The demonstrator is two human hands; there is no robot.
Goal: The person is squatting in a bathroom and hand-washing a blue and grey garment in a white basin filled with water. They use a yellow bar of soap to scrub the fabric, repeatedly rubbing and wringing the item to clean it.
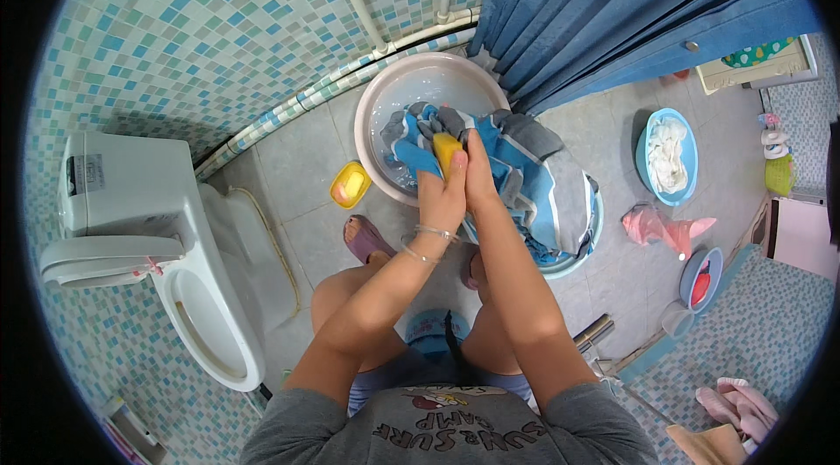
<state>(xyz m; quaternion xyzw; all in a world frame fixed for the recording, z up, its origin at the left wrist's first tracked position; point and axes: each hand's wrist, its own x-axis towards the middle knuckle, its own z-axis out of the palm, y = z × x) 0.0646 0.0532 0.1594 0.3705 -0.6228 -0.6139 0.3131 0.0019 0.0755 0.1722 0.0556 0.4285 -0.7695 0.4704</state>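
Note:
A bundle of blue, grey and white striped cloth (547, 176) runs from a pale pink-rimmed basin (372, 154) of water across to a light blue basin (569, 268). My left hand (446, 194), with bangles at the wrist, is closed on the cloth, which covers its fingers. Pressed against it, my right hand (479, 174) is closed around a yellow bar of soap (446, 148). The bar rests on the cloth between both hands; the right fingertips are hidden. Left of the water basin sits a yellow soap dish (349, 198) with pale soap pieces.
A white toilet (206, 316) stands at the left. Blue curtains (604, 19) hang at the far right. Rightward on the tiled floor are a blue basin (690, 146) with white cloth, a pink plastic bag (661, 229) and a small basin (713, 268) holding something red.

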